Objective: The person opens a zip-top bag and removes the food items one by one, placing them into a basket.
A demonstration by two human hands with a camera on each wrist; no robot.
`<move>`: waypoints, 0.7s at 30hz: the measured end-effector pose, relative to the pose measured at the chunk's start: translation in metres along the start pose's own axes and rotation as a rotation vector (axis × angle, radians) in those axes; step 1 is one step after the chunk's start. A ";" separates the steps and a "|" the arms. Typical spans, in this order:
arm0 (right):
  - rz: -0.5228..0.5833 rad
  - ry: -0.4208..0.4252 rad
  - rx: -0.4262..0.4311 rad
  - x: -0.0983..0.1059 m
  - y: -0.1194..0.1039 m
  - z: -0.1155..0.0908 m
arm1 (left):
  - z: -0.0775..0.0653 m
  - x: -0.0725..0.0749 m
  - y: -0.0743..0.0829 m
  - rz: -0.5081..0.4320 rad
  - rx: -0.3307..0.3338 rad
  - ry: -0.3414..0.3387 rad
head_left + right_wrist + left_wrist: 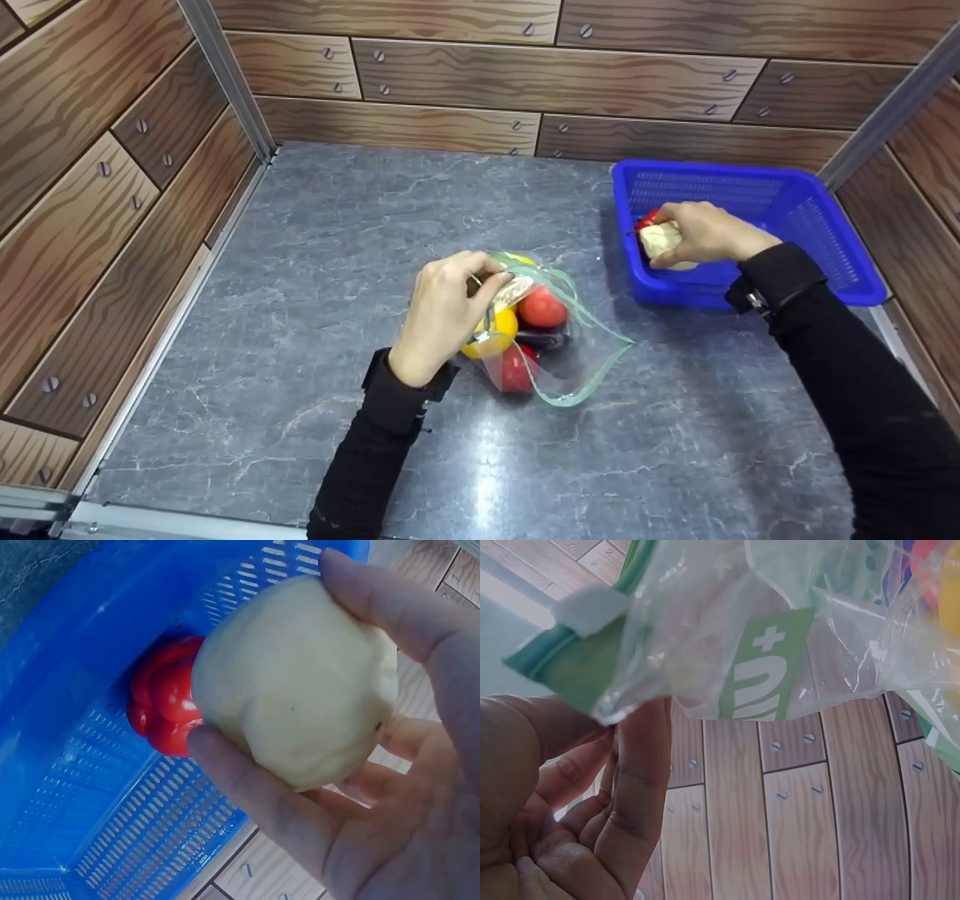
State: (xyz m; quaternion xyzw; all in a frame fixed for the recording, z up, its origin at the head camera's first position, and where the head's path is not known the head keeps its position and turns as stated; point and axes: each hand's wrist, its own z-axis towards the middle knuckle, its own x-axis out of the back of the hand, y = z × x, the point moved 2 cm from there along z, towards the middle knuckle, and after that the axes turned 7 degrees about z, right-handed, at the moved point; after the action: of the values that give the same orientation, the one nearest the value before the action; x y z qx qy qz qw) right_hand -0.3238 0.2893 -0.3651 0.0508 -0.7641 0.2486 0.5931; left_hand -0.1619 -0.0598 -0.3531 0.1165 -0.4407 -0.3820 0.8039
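My left hand pinches the rim of a clear zip bag with green edging. The bag's mouth gapes toward the right. Inside it lie a red round fruit, another red one, a yellow fruit and a dark, glossy eggplant-like thing. Over the blue basket, my right hand grips a pale, lumpy round vegetable, its fingers and thumb spread around the sides. Beside that vegetable, a red bell pepper sits in the basket, partly hidden.
The grey marbled tabletop bears the bag in the middle and the basket at the right back. Wood-patterned panels close off the back and both sides, with metal posts at the corners.
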 end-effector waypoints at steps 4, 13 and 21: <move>0.025 -0.083 -0.049 0.002 0.001 -0.001 | 0.000 0.000 0.000 0.002 0.002 0.000; -0.001 -0.263 -0.133 -0.004 0.010 0.001 | 0.001 -0.001 0.001 -0.007 0.011 -0.012; -0.040 -0.230 -0.042 -0.013 0.015 0.008 | 0.001 -0.001 0.000 -0.003 -0.006 0.000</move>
State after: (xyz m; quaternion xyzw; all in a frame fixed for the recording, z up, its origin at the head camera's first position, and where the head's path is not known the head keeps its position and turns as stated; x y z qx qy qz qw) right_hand -0.3322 0.2958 -0.3833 0.0817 -0.8310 0.2131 0.5074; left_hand -0.1625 -0.0589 -0.3531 0.1148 -0.4395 -0.3844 0.8036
